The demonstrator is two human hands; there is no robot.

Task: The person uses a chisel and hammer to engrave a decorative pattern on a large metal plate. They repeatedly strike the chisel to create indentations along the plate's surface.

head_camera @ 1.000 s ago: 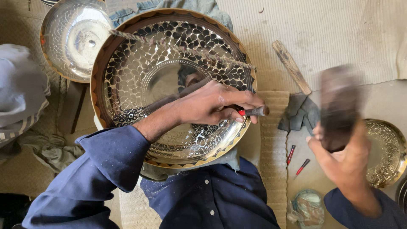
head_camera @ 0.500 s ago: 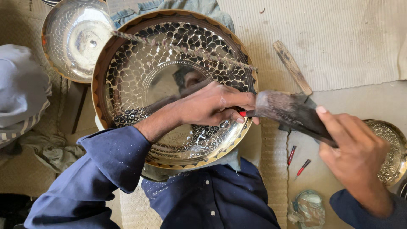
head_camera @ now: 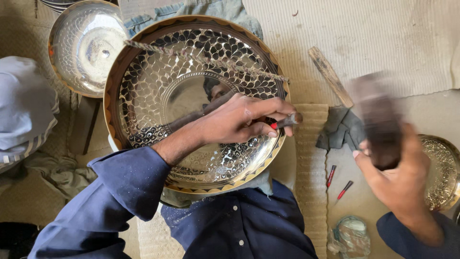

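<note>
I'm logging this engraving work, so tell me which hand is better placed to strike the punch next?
The right hand, probably. It holds the dark hammer raised beside the punch, while the left hand is busy pinning that punch on the patterned metal plate.

Dark blue long-sleeved shirt, pale buttons down front, dusty specks on sleeves; hands bare.

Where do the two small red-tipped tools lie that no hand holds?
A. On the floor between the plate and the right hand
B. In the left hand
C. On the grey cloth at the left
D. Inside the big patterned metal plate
A: the two red-tipped tools lie on the floor beside the ribbed mat, between the big plate and the right hand.
</note>
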